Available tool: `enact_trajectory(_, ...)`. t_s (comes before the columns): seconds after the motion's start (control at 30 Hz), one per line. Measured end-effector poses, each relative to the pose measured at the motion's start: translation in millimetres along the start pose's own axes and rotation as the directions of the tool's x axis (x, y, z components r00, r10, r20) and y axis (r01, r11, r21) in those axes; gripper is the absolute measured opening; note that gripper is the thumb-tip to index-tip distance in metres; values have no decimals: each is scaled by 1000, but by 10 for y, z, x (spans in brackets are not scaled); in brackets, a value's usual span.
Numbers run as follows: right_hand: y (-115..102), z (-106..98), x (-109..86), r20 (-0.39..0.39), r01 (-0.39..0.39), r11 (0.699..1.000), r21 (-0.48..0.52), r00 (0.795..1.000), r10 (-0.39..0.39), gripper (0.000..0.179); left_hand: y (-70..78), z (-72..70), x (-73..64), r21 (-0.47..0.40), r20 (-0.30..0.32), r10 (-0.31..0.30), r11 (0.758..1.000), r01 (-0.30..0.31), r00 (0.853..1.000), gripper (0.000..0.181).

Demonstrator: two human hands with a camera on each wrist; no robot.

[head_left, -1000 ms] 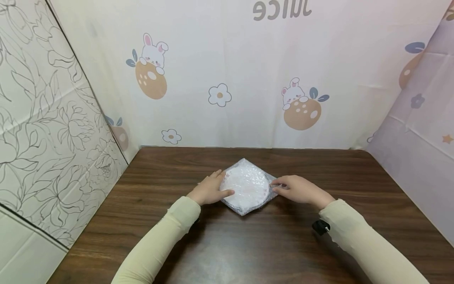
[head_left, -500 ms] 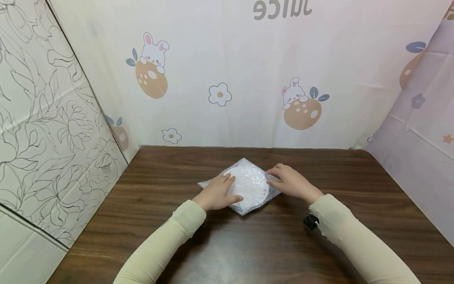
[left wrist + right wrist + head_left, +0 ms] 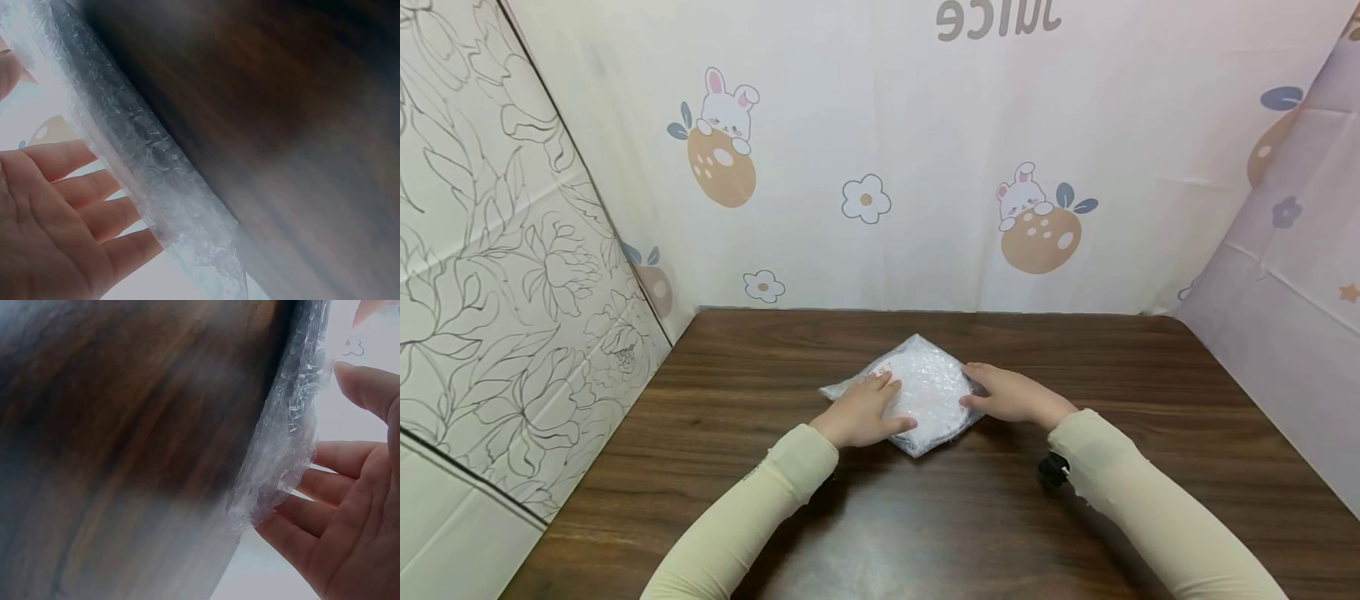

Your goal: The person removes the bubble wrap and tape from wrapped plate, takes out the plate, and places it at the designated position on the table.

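Observation:
A flat round white object in bubble wrap [image 3: 931,385] lies on the brown table, with its wrapping forming pointed corners. My left hand [image 3: 863,410] rests on its left side, fingers straight and spread. On the right edge, my right hand [image 3: 1013,393] touches the wrap, its thumb and fingertips over the rim. The left wrist view shows the left fingertips against the bubble wrap [image 3: 147,150]. In the right wrist view, lightly bent fingers of the right hand [image 3: 356,494] meet the edge of the wrap [image 3: 281,437]. The object's exact kind is hidden by the wrapping.
The wooden table [image 3: 910,533] reaches back to a printed curtain [image 3: 925,117] with rabbits, fruit and flowers. A floral panel [image 3: 512,250] stands on the left, and another curtain [image 3: 1292,333] hangs on the right.
My left hand has slid right and slightly nearer, farther over the wrapped object. The right hand has moved left from the wrap's corner onto the round rim. The package has hardly moved.

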State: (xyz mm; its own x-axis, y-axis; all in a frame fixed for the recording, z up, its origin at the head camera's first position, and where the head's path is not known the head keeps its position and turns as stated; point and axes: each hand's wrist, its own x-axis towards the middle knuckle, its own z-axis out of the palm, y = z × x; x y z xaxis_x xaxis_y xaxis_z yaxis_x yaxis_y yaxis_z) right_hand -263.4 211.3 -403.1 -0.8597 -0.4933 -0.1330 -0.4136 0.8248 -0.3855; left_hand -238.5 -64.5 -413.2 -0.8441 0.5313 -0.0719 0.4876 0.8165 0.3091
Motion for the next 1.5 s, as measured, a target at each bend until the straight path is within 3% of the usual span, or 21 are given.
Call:
enact_trajectory(0.37, 60, 13, -54, -1, -13, 1000, 16, 1000, 13, 68, 68, -11, -27, 8, 13, 8, 1000, -8, 1000, 80)
enact_trajectory(0.6, 97, 13, -21, -34, 34, 997, 75, 999, -32, 66, 96, -52, -43, 35, 0, 11, 999, -11, 1000, 79)
enact_trajectory(0.93, 108, -5, 15, -33, 43, 994, 102, 999, -40, 63, 219, -51, -43, 58, -48, 80, 995, -77, 996, 72)
enact_trajectory(1.27, 101, 21, 28, -39, 68, 992, 104, 997, -65, 62, 497, 37, -4, 198, -63, 213, 960, -197, 975, 63)
enact_trajectory(1.5, 110, 27, 26, -30, 61, 993, 102, 998, -58, 63, 624, 87, 28, 302, -63, 271, 923, -240, 961, 52)
